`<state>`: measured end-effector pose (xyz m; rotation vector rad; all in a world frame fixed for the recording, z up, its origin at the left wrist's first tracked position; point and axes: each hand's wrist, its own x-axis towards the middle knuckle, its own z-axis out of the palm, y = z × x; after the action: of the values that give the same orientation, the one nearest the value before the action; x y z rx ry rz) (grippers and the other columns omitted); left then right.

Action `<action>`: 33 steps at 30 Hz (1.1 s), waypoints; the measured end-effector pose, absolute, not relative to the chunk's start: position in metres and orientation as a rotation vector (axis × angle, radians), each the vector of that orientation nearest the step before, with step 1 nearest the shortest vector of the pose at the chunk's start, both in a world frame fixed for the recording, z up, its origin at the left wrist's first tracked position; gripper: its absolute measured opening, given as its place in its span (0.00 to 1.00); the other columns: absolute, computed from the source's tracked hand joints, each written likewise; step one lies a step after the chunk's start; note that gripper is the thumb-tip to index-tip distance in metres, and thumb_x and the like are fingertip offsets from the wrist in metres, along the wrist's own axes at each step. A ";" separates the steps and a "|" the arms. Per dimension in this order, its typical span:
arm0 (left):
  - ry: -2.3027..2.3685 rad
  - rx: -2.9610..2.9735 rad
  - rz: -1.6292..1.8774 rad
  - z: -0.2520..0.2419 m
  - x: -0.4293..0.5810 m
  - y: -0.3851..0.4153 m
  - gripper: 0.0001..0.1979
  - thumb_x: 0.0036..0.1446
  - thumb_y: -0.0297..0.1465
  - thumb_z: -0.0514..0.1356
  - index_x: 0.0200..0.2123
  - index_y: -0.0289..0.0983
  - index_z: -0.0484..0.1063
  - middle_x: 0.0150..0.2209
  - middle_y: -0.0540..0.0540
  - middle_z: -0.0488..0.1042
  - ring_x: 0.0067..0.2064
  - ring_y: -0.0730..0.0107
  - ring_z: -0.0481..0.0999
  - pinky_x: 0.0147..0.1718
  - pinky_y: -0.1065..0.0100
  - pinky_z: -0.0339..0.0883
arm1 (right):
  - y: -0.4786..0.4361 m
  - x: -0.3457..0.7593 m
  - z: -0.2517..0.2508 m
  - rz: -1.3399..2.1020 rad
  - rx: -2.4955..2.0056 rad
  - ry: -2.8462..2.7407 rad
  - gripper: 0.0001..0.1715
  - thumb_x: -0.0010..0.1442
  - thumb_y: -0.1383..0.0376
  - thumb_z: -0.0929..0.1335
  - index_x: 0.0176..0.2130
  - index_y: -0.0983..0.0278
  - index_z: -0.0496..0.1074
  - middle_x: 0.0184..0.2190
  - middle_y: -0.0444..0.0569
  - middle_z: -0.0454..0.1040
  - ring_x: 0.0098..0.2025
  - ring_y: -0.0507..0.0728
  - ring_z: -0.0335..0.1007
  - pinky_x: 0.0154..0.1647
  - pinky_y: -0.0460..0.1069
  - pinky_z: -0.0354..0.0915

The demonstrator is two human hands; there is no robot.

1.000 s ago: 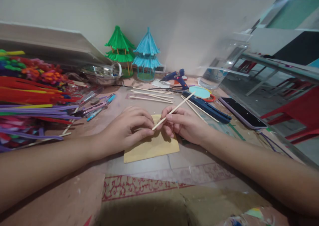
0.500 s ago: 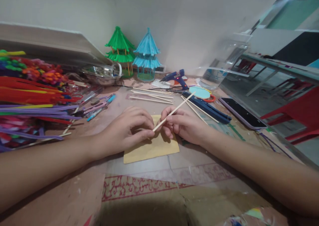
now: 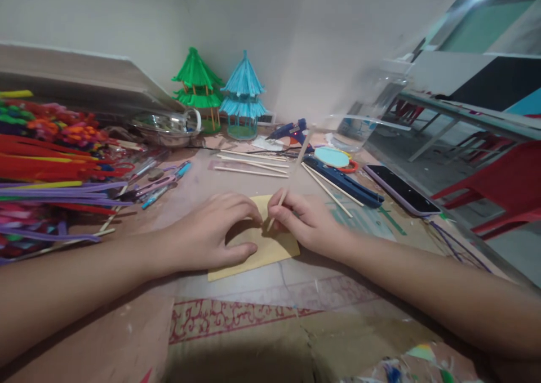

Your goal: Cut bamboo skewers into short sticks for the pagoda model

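Observation:
My right hand (image 3: pixel 305 221) pinches a thin wooden stick (image 3: pixel 291 176) that stands steeply, its lower tip on a yellow card (image 3: pixel 270 246) lying on the table. My left hand (image 3: pixel 211 232) rests on the card's left part with fingers curled, fingertips close to the stick's tip; I cannot make out anything held in them. Several loose wooden sticks (image 3: pixel 252 164) lie just behind the hands.
A heap of coloured pipe cleaners (image 3: pixel 46 163) fills the left side. Green (image 3: pixel 195 84) and blue (image 3: pixel 242 93) pagoda models stand at the back by a metal bowl (image 3: pixel 167 127). A blue glue gun (image 3: pixel 291 132), a dark blue ruler (image 3: pixel 342 179) and a phone (image 3: pixel 399 188) lie right.
The stick swung from a low slant to nearly upright, its tip down on the card. My left hand let go of the stick's end and settled on the card.

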<state>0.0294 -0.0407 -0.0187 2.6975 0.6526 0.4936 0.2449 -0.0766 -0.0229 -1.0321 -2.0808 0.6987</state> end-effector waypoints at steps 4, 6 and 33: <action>0.633 2.693 0.470 -0.018 0.031 -0.040 0.10 0.57 0.35 0.59 0.41 0.38 0.69 0.44 0.44 0.73 0.48 0.60 0.71 0.50 0.58 0.64 | -0.083 0.241 -0.019 0.598 -0.840 -2.363 0.11 0.68 0.64 0.59 0.34 0.62 0.65 0.27 0.45 0.74 0.30 0.53 0.70 0.34 0.46 0.63; 0.616 2.714 0.452 -0.018 0.031 -0.039 0.09 0.58 0.37 0.58 0.39 0.38 0.70 0.45 0.44 0.73 0.49 0.59 0.71 0.51 0.58 0.63 | -0.077 0.243 -0.018 0.494 -0.881 -2.427 0.10 0.67 0.65 0.59 0.36 0.62 0.66 0.30 0.47 0.75 0.32 0.54 0.71 0.35 0.47 0.64; 0.650 2.725 0.429 -0.018 0.030 -0.036 0.11 0.57 0.36 0.59 0.42 0.38 0.71 0.47 0.44 0.73 0.50 0.59 0.70 0.51 0.58 0.63 | -0.070 0.249 -0.024 0.320 -0.926 -2.359 0.11 0.67 0.65 0.57 0.35 0.63 0.64 0.28 0.48 0.74 0.30 0.55 0.70 0.33 0.47 0.62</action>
<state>0.0304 -0.0364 -0.0185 2.7252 0.6499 0.4293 0.2488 -0.0698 -0.0242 -0.9260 -2.3586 0.3202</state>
